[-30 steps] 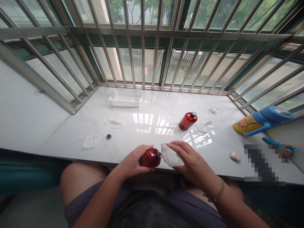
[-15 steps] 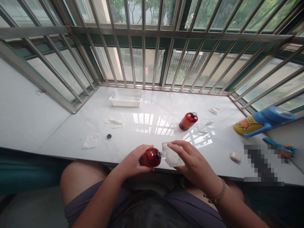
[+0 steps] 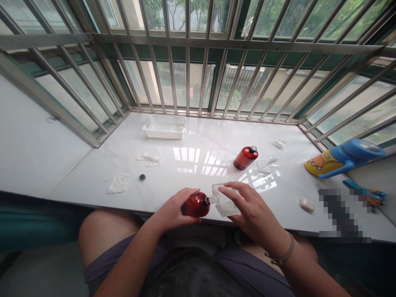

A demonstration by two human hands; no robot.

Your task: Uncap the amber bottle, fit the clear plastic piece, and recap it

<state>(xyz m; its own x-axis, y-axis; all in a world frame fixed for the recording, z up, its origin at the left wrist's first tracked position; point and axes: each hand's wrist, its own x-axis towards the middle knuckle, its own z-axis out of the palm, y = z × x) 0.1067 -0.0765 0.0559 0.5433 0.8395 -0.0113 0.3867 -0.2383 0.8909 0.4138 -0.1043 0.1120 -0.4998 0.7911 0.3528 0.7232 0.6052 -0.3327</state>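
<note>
The person's left hand (image 3: 173, 211) is wrapped around a small red bottle (image 3: 195, 205) lying on its side at the near edge of the white worktop (image 3: 192, 156). Its fingers are curled shut on the bottle's body. The right hand (image 3: 252, 212) holds a clear pouch (image 3: 223, 203), with the fingers closed loosely over the top of it. The pouch's small spout touches the open mouth of the red bottle.

To do this well, the person should probably keep the two mouths lined up tight, hold the red bottle steady, and squeeze the pouch slowly so nothing drips on the worktop.

The red bottle has no cap on, and a small black cap (image 3: 142, 177) lies well apart, to the left. It is hard to tell how full the bottle is. The pouch looks partly filled with something pale.

A second red bottle (image 3: 244, 158) lies further back with its black cap on. Just beside it sits a flat clear bag (image 3: 267, 163). A white basket (image 3: 163, 127) near the window bars looks like it has nothing in it
</note>
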